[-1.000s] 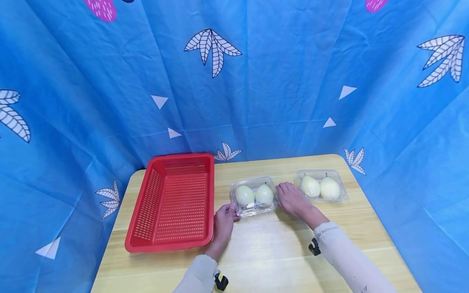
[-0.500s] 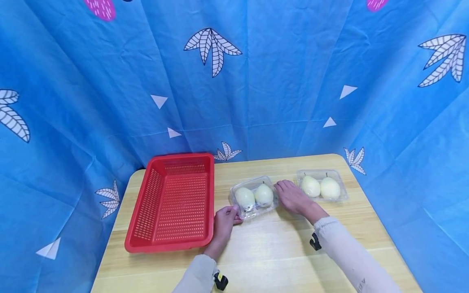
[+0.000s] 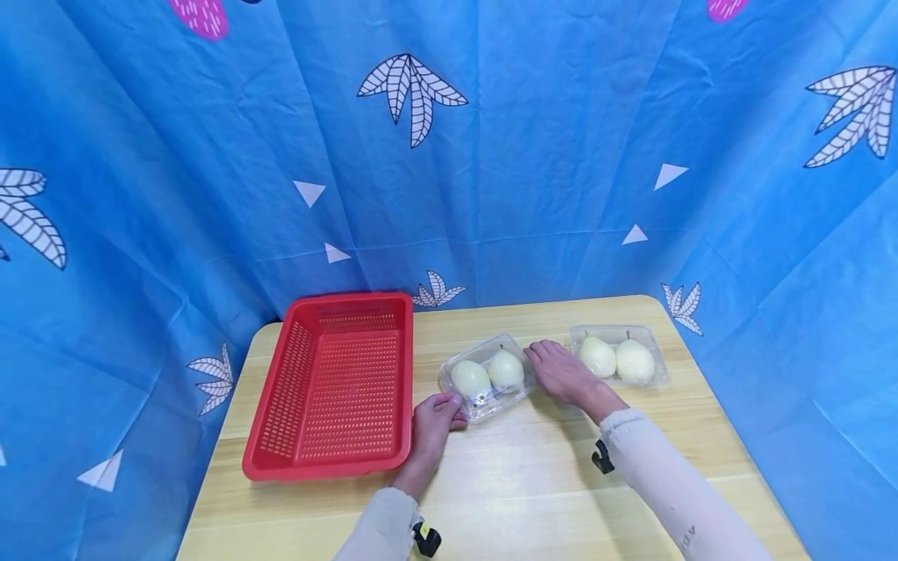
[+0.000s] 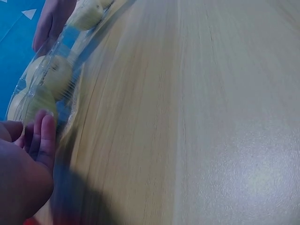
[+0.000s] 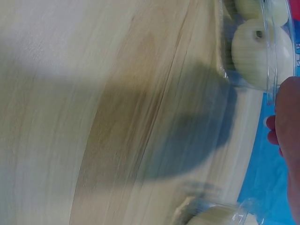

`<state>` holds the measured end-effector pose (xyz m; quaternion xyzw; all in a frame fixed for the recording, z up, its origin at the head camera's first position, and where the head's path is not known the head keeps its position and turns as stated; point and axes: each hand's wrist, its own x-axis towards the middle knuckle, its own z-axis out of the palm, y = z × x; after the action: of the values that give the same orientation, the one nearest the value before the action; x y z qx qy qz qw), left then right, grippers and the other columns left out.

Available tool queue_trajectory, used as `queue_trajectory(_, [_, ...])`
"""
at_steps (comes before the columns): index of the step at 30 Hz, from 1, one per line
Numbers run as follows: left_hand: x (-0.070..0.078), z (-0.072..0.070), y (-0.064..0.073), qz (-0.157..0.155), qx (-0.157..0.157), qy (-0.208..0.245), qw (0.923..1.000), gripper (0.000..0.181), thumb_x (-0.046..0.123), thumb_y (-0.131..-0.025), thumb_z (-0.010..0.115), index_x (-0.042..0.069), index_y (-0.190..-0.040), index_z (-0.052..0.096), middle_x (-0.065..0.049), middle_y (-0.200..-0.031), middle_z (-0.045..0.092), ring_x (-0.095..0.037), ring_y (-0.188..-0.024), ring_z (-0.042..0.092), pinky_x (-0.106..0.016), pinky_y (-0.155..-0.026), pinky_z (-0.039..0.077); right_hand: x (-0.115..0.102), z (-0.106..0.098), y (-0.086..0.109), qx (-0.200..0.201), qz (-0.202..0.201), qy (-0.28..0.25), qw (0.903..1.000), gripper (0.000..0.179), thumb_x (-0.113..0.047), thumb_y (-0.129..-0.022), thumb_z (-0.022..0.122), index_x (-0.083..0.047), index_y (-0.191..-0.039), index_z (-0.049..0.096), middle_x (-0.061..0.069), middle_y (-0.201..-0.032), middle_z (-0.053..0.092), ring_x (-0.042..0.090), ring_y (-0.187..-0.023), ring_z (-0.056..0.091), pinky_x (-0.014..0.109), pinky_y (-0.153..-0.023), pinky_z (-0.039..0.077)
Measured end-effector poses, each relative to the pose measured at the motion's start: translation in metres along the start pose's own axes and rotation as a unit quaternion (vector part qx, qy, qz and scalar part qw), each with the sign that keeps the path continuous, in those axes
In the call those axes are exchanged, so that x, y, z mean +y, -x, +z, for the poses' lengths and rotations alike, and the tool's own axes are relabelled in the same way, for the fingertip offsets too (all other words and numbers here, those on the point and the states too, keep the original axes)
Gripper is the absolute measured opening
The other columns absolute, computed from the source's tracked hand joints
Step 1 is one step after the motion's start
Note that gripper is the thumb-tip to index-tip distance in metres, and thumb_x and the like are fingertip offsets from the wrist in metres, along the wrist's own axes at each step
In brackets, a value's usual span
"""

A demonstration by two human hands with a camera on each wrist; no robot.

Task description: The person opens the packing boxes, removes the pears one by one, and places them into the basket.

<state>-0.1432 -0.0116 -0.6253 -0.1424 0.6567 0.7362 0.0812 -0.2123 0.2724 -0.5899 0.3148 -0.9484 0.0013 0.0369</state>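
In the head view a clear plastic clamshell box (image 3: 501,403) with two pale pears (image 3: 506,369) inside lies at an angle on the table. My left hand (image 3: 430,428) grips its near left corner, the thumb on one side and fingers on the other in the left wrist view. At the box's right end, my right hand (image 3: 559,374) holds the edge with bent fingers. The right wrist view has that hand (image 5: 288,126) at the rim of the lid, its grip partly cut off by the frame edge. The lid appears closed over the pears.
A red perforated plastic basket (image 3: 351,397) stands on the left of the wooden table (image 3: 519,499). Right of my right hand lies a second clear box (image 3: 659,362) with two pears. Blue patterned cloth (image 3: 533,156) hangs behind and beside the table.
The clamshell box has turned slightly counterclockwise, its near left corner coming toward me. My left hand has moved a little with that corner. My right hand stays at the right end.
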Motion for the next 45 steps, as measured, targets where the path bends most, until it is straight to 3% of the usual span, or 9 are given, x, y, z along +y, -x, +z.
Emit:
queue_trajectory(5, [-0.004, 0.001, -0.003, -0.013, 0.019, 0.005, 0.9997, 0.030, 0.012, -0.098, 0.071, -0.008, -0.119, 0.064, -0.014, -0.089, 0.075, -0.015, -0.072, 0.073, -0.043, -0.077, 0.066, 0.000, 0.000, -0.001, 0.013, 0.000, 0.005, 0.9999, 0.036, -0.011, -0.101, 0.046, 0.006, -0.131, 0.056, 0.018, -0.117, 0.060, 0.034, -0.114, 0.057, 0.049, -0.110, 0.048])
queue_trajectory(12, [-0.002, 0.004, -0.001, -0.017, 0.025, 0.028, 0.9992, 0.025, 0.008, -0.096, 0.071, -0.007, -0.115, 0.064, -0.011, -0.088, 0.073, -0.015, -0.072, 0.072, -0.039, -0.076, 0.067, -0.004, -0.005, 0.000, -0.008, 0.021, 0.007, 0.9997, 0.032, -0.011, -0.101, 0.046, 0.002, -0.128, 0.058, 0.011, -0.104, 0.056, 0.026, -0.096, 0.051, 0.042, -0.089, 0.051])
queue_trajectory(20, [-0.003, 0.006, 0.000, -0.032, 0.025, 0.036, 0.9985, 0.021, 0.005, -0.097, 0.069, -0.006, -0.113, 0.062, -0.008, -0.086, 0.070, -0.015, -0.072, 0.072, -0.036, -0.074, 0.067, -0.009, -0.006, -0.004, 0.018, 0.053, -0.074, 0.9957, 0.033, 0.005, -0.095, 0.053, 0.004, -0.127, 0.064, 0.016, -0.107, 0.068, 0.031, -0.099, 0.065, 0.045, -0.090, 0.058])
queue_trajectory(25, [-0.002, 0.007, -0.001, -0.038, 0.021, 0.049, 0.9978, 0.019, 0.002, -0.096, 0.068, -0.006, -0.111, 0.061, -0.007, -0.084, 0.068, -0.015, -0.070, 0.071, -0.036, -0.072, 0.067, -0.014, -0.010, -0.008, 0.022, 0.100, -0.140, 0.9848, 0.036, 0.013, -0.089, 0.059, 0.008, -0.124, 0.067, 0.021, -0.101, 0.070, 0.030, -0.087, 0.069, 0.040, -0.078, 0.064])
queue_trajectory(28, [-0.001, 0.007, -0.001, -0.041, 0.020, 0.055, 0.9974, 0.019, 0.000, -0.095, 0.068, -0.007, -0.111, 0.060, -0.006, -0.084, 0.067, -0.015, -0.069, 0.071, -0.038, -0.074, 0.067, -0.018, -0.014, -0.012, 0.007, 0.161, -0.178, 0.9708, 0.036, 0.015, -0.088, 0.057, 0.006, -0.121, 0.070, 0.023, -0.101, 0.071, 0.032, -0.087, 0.069, 0.042, -0.077, 0.064])
queue_trajectory(32, [0.000, 0.008, 0.000, -0.042, 0.017, 0.055, 0.9975, 0.020, 0.000, -0.096, 0.067, -0.007, -0.113, 0.060, -0.007, -0.085, 0.069, -0.017, -0.072, 0.072, -0.043, -0.079, 0.067, -0.023, -0.015, -0.017, 0.009, 0.239, -0.211, 0.9478, 0.028, 0.010, -0.092, 0.056, 0.007, -0.115, 0.073, 0.025, -0.109, 0.075, 0.041, -0.101, 0.072, 0.049, -0.089, 0.063])
queue_trajectory(38, [0.001, 0.009, -0.001, -0.040, 0.012, 0.056, 0.9976, 0.020, 0.002, -0.095, 0.069, -0.004, -0.112, 0.060, -0.010, -0.087, 0.071, -0.018, -0.075, 0.073, -0.043, -0.081, 0.066, -0.026, -0.018, -0.018, 0.026, 0.335, -0.271, 0.9020, 0.027, 0.003, -0.090, 0.057, 0.004, -0.110, 0.076, 0.023, -0.112, 0.077, 0.041, -0.106, 0.073, 0.051, -0.094, 0.061])
queue_trajectory(41, [0.002, 0.010, 0.001, -0.044, 0.016, 0.054, 0.9975, 0.019, 0.002, -0.095, 0.069, -0.003, -0.111, 0.061, -0.010, -0.087, 0.071, -0.018, -0.074, 0.073, -0.041, -0.080, 0.066, -0.027, -0.020, -0.017, 0.022, 0.378, -0.321, 0.8683, 0.027, 0.001, -0.088, 0.058, 0.002, -0.109, 0.077, 0.022, -0.112, 0.077, 0.037, -0.099, 0.073, 0.045, -0.085, 0.062])
queue_trajectory(45, [0.003, 0.012, 0.002, -0.055, 0.023, 0.050, 0.9970, 0.018, 0.003, -0.095, 0.068, -0.002, -0.111, 0.061, -0.010, -0.087, 0.070, -0.017, -0.074, 0.072, -0.038, -0.078, 0.066, -0.030, -0.020, -0.016, 0.036, 0.428, -0.410, 0.8049, 0.029, 0.002, -0.086, 0.060, 0.003, -0.110, 0.075, 0.024, -0.111, 0.075, 0.027, -0.087, 0.068, 0.029, -0.068, 0.057])
